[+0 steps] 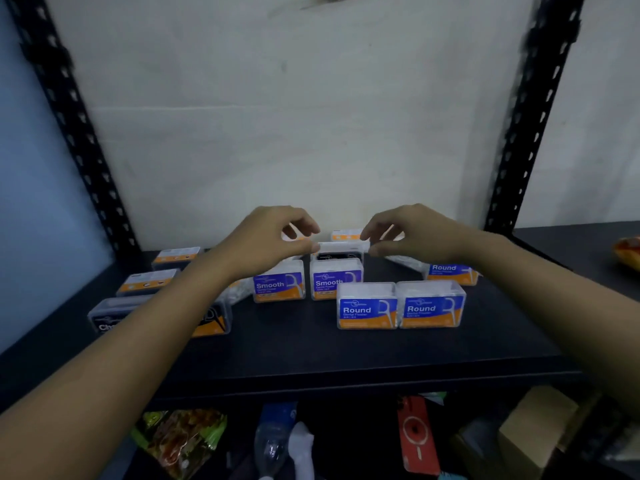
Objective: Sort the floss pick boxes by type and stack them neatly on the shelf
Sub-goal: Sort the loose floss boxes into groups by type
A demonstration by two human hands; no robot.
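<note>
Floss pick boxes stand on a black shelf [311, 348]. Two "Smooth" boxes [278, 285] [335, 280] sit side by side in the middle, and two "Round" boxes [367, 306] [431, 304] stand in front to the right. A third "Round" box [450, 273] lies behind them. A dark box [341, 252] sits behind the right Smooth box; my left hand [273, 237] and right hand [412, 233] pinch its two ends. A black charcoal box [110, 315] stands front left, partly hidden by my left forearm.
Two boxes lie flat at the back left [176, 255] [149, 282], and another one [346, 234] stands by the back wall. Black perforated uprights [69, 109] [540, 109] frame the shelf. Below it lie snack bags [180, 441], a bottle [273, 441], a red phone [417, 434] and cardboard boxes [533, 434].
</note>
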